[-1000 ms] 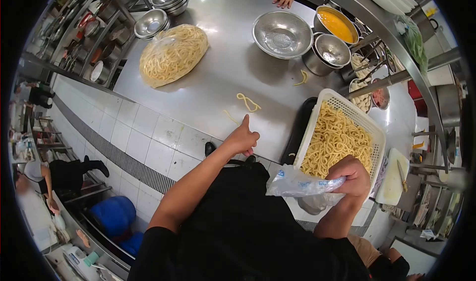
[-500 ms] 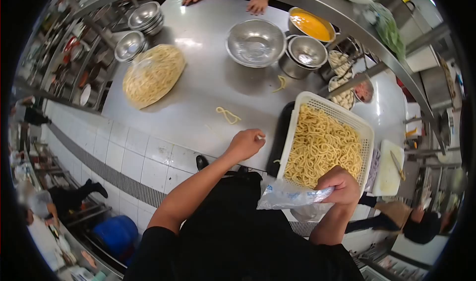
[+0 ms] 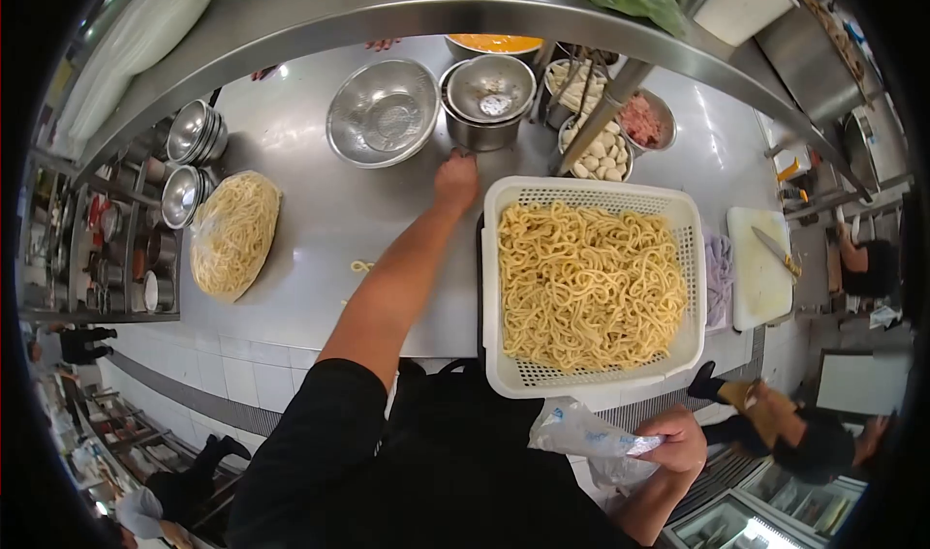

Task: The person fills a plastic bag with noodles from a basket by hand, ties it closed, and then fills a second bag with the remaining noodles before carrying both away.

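Note:
My left hand reaches far over the steel table, just below the stacked steel pot and bowl. Its fingers are curled down against the tabletop, and whatever they hold is hidden. Low at the right, my right hand is closed around the gathered end of a clear plastic bag with blue print, which hangs by the basket's front edge. Thick yellow noodles fill the white perforated basket between my hands. A stray noodle piece lies on the table beside my left forearm.
A bag of noodles and stacked bowls are at the left. A large steel bowl stands behind. Bowls of white balls and pink meat, and a knife on a cutting board, are rightward. A shelf edge crosses above.
My left hand has stretched forward to where a stray noodle lay near the pot. The right hand still grips the bag. My view has shifted, bringing the whole basket into sight.

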Demonstrator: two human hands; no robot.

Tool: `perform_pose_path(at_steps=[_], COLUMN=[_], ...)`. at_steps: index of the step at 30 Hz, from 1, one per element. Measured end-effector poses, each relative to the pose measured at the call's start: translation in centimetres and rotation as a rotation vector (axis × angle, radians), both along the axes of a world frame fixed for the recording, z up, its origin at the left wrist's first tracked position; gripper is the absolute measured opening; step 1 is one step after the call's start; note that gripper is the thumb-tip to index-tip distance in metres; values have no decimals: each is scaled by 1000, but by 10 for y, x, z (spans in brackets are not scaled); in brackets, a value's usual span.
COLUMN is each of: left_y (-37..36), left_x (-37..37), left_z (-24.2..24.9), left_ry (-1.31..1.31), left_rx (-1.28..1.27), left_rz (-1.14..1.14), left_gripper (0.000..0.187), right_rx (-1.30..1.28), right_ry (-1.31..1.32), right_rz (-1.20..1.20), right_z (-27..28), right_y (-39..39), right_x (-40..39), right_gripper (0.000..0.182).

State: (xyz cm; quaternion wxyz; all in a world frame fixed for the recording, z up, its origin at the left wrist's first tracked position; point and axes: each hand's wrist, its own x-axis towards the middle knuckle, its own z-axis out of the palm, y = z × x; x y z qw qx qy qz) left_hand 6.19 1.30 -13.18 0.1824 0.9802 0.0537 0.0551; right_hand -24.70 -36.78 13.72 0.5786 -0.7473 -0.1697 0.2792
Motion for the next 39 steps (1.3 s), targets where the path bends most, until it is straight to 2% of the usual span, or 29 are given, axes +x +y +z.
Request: perform_pose_path(at_steps=[2,4,5,6,7,8,9,11,12,13,14,16,18,20,21,22,23,25,26,28,29,31,32,34,35,36,38,39], left_y=[15,12,17,26,43,46,45,24,9,7,-15,-72,-86,-84,-83,-87,-97,-104,-103,-98,-94,-85,-79,-70,-67,-64,-62,-58], left_x=[2,-26,-37,-50,-55,-67,-76,-99,-106,-105,-109,-136,-152,-164,-172,-180,-193,-205,-211,-217,-224,-245,-253,-265,-271,-271,-275,-277], left_z=[-36,4,20,25,35,55,78,160,188,192,212,259,257,229,227,208,227,245,242,240,240,256,263,273,267,267,268,273], left_ry=[-137,-2,98,96,192,93,11,-57,-120,-84,-87,348,275,436,622,706,581,664,640,533,518,168,162,216,116,35,130,132], left_rx=[141,100,-130,-531,-796,-1010,-1149,-1180,-1266,-1265,-1271,-530,-249,-780,-766,-1052,-1193,-1155,-1168,-1218,-1228,-1014,-1017,-647,-787,-834,-1128,-1135], left_rz=[-264,-240,-163,-54,-38,-18,-16,48,-5,-147,-170,-521,-872,-1144,-1149,-1237,-1244,-972,-932,-841,-815,-889,-877,-896,-871,-895,-839,-807], left_gripper=[27,17,9,6,6,4,7,10,9,13,13,35,53,62,74,79,68,44,44,21,21,24,24,30,34,36,39,39], right_rx=[-31,-80,-40,-43,-15,-5,-15,-49,-64,-79,-35,9,-47,-27,-11,55,114,244,241,242,240,124,123,-116,-131,-132,-120,-166], right_ry=[42,2,63,54,22,-22,-36,-29,-1,-19,-46,-84,-83,-38,33,36,45,29,39,-169,-161,-232,-230,-221,-259,-259,-353,-394], right_rz=[-30,-3,4,-25,9,27,17,-1,9,-20,-19,-9,-142,-249,-330,-379,-440,-614,-570,-625,-597,-646,-634,-523,-630,-627,-701,-676], right_z=[-2,-2,3,2,-3,-5,-7,0,7,14,17,26,39,42,41,42,40,29,25,27,31,42,45,49,46,45,45,44], right_y=[-9,-15,-12,-12,-14,-20,-23,-23,-22,-21,-19,-19,-15,-19,-17,-15,-11,6,8,8,9,14,11,9,12,13,10,7], right_x=[0,6,13,17,19,22,25,32,38,43,48,49,50,40,33,26,18,7,2,1,0,-8,-11,-16,-19,-19,-14,-8], right_gripper=[20,19,18,18,18,18,18,20,21,21,20,19,17,23,27,29,31,32,32,35,35,33,33,26,19,19,16,17])
